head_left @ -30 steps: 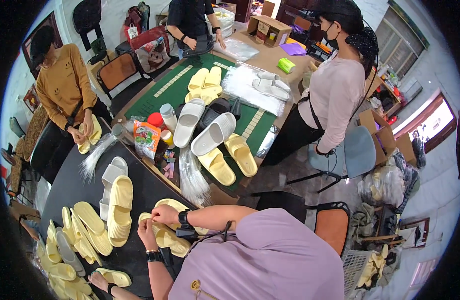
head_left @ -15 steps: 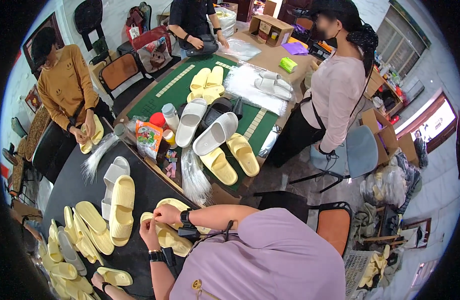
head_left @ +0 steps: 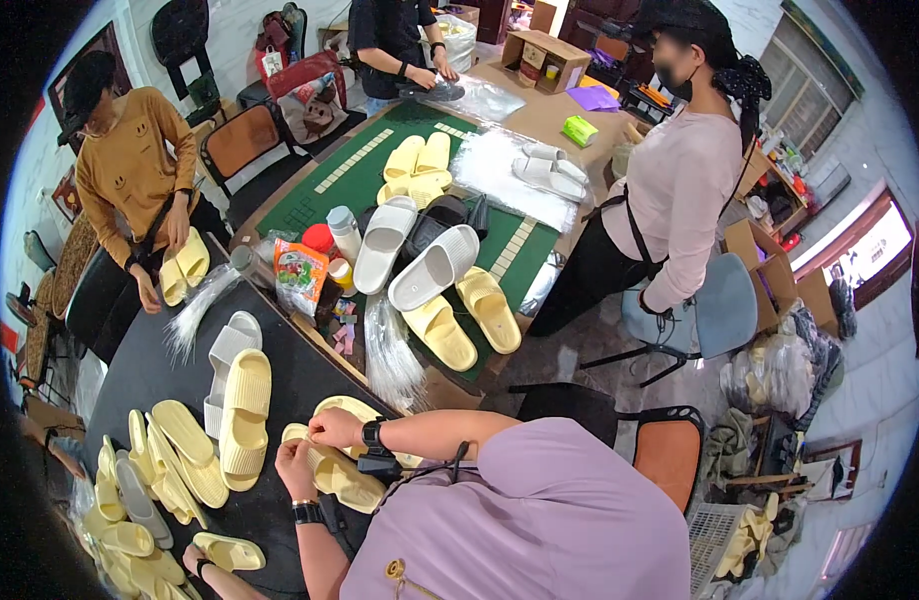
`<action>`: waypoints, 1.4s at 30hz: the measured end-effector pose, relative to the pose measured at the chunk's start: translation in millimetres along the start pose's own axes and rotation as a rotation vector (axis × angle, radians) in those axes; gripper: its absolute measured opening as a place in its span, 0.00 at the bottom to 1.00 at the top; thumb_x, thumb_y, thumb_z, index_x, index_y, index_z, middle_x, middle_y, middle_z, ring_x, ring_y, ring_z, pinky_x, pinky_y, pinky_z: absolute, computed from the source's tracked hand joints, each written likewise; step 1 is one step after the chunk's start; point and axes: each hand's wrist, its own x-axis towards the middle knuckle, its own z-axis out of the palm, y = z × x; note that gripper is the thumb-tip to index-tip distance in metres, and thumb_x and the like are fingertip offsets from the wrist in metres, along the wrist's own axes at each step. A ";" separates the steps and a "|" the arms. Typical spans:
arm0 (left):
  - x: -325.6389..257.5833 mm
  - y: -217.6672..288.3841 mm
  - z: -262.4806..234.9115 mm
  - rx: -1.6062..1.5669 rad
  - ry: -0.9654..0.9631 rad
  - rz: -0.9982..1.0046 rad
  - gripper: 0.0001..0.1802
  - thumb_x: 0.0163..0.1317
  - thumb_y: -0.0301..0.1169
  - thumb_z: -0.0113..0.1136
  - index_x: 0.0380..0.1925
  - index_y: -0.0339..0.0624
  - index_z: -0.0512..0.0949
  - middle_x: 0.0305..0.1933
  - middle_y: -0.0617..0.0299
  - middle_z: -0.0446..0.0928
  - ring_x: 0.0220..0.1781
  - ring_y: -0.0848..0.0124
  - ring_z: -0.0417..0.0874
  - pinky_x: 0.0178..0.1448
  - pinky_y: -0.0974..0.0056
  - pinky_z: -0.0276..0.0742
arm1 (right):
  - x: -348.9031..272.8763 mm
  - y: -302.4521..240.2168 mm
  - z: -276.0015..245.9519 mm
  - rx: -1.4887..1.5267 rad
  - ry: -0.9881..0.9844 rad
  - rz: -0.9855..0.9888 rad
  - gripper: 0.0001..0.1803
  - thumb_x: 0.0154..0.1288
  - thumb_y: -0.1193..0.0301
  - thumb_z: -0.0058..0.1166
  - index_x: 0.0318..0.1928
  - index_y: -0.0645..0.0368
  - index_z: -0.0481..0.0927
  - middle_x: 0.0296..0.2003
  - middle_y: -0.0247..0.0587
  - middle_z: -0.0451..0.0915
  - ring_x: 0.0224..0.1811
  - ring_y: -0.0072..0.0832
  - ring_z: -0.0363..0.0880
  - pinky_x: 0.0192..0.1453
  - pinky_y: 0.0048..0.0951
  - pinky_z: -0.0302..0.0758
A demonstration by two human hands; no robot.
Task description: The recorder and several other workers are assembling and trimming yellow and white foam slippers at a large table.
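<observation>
Meeting above the upper-left end of a yellow sandal [head_left: 348,483], the left hand [head_left: 296,464] and the right hand [head_left: 335,428] sit just beside each other, fingertips turned inward. Grip state: fingers are bent and close together on both sides; the backs of the hands cover the contact points, so whether either pinches the sandal, or something thin, cannot be told.

Position of the sandal: on the black table [head_left: 140,365], directly in front of the lavender top [head_left: 520,510]. Long axis: slanted from upper left, under the fingers, to lower right, toward the body. The strap lies at the lower-right part, below and to the right of both hands. Nearer hand: the left, at the sandal's left edge; the right hand lies over the upper side.

A second yellow sandal [head_left: 355,405] lies just beyond the first, partly covered by the right hand and wrist. To the left, apart from the left hand, a ribbed yellow sandal [head_left: 247,420] rests beside a grey sandal [head_left: 230,350]. Further lower left, a co-worker's hand [head_left: 195,560] is at a small-looking yellow sandal [head_left: 232,552].
</observation>
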 end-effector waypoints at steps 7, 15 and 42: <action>2.2 -3.2 -3.0 0.075 -0.038 -0.006 0.02 0.53 0.19 0.61 0.28 0.35 0.77 0.27 0.67 0.76 0.29 0.80 0.73 0.36 0.74 0.69 | -1.6 -3.3 -0.3 -0.022 -0.035 0.001 0.09 0.51 0.66 0.54 0.29 0.59 0.81 0.25 0.44 0.80 0.29 0.37 0.79 0.34 0.35 0.73; -3.2 10.9 0.2 0.059 -0.091 -0.050 0.02 0.56 0.22 0.59 0.29 0.34 0.77 0.28 0.67 0.76 0.30 0.80 0.72 0.35 0.74 0.68 | -0.7 1.6 0.3 -0.034 0.001 -0.005 0.09 0.50 0.67 0.54 0.28 0.58 0.81 0.25 0.43 0.81 0.29 0.38 0.80 0.35 0.35 0.73; -13.5 30.0 -20.6 0.627 0.499 0.409 0.11 0.52 0.22 0.60 0.38 0.38 0.77 0.38 0.53 0.75 0.42 0.56 0.77 0.45 0.58 0.74 | -53.5 -16.6 -32.8 -0.252 -0.343 -0.313 0.12 0.60 0.65 0.52 0.28 0.61 0.79 0.25 0.49 0.78 0.28 0.45 0.77 0.33 0.39 0.73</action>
